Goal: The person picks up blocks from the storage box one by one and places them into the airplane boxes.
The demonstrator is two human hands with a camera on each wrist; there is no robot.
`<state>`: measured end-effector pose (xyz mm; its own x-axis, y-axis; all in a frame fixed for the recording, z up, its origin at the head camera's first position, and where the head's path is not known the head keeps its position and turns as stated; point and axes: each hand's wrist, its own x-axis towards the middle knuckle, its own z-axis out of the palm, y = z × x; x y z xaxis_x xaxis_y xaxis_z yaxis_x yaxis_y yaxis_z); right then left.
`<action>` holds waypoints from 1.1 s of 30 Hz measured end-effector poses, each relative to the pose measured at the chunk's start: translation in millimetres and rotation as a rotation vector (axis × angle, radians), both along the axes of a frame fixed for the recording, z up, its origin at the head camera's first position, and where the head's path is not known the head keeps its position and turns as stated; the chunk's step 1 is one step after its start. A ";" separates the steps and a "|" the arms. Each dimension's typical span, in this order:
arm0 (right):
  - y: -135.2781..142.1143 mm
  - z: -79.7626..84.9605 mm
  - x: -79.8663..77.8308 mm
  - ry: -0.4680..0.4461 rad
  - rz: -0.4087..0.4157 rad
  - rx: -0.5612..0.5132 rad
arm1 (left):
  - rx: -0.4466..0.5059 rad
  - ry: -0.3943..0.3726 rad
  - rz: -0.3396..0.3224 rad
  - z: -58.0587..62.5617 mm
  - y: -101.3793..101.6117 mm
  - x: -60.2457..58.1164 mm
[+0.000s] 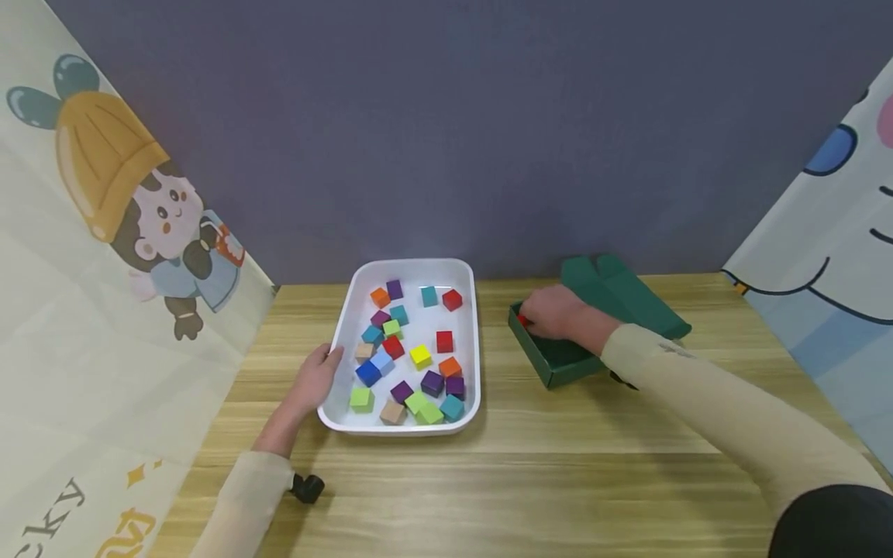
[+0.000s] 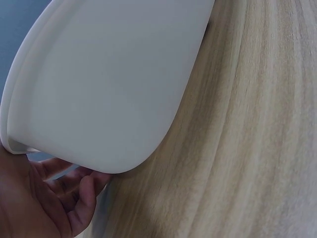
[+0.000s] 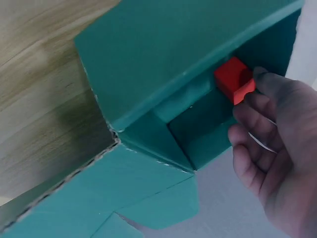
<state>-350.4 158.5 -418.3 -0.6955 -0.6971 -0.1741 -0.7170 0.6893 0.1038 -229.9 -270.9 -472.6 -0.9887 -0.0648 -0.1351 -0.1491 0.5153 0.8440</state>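
At the left side of the white plastic tray [image 1: 412, 429], my left hand [image 1: 315, 382] grips the rim. In the left wrist view the fingers [image 2: 87, 197] curl beneath the edge of the tray's outer wall [image 2: 109, 89]. Many coloured cubes lie scattered in the tray, among them a yellow cube [image 1: 421, 356] and a red cube [image 1: 444, 342]. To the right, my right hand [image 1: 556, 312] reaches into an open green cardboard box [image 1: 536, 358]. There it pinches another red cube [image 3: 232, 79] between thumb and fingers, at the box's inner side.
The box's lid [image 1: 631, 298] is folded back to the right on the wooden table [image 1: 446, 496]. A grey-blue wall [image 1: 446, 139] stands behind, and printed cloths with cartoon figures hang at both sides. Wood shows between tray and box.
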 end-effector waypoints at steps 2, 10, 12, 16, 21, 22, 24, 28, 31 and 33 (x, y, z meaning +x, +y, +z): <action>0.7 1.2 5.1 -0.006 0.012 -0.010 | 0.000 -0.006 0.002 -0.1 0.0 -0.1; 6.4 3.0 18.7 0.003 0.036 -0.063 | -0.001 -0.014 0.007 -0.8 0.3 -3.0; 5.3 7.0 19.6 0.018 0.034 -0.098 | -0.005 -0.012 0.009 -1.4 0.2 -3.7; -9.5 22.8 23.5 0.045 0.047 -0.212 | 0.000 -0.009 0.004 -1.1 0.8 -3.3; -60.7 42.1 32.3 -0.135 0.015 -0.323 | 0.020 -0.007 0.005 -0.7 -0.2 -1.1; -73.2 43.7 33.2 -0.195 -0.007 -0.332 | 0.020 -0.010 0.006 -0.8 -0.5 -0.7; -97.5 45.0 33.4 -0.296 -0.053 -0.344 | 0.020 -0.012 0.009 -1.3 -1.2 -0.5; -136.2 42.1 29.1 -0.344 -0.102 -0.267 | 0.010 -0.018 0.011 -2.1 -1.9 -0.6; -154.3 36.7 25.3 -0.347 -0.143 -0.190 | 0.013 -0.015 0.015 -1.9 -2.1 -0.8; -161.4 31.6 22.9 -0.347 -0.179 -0.159 | 0.016 -0.014 0.017 -1.4 -1.3 -0.6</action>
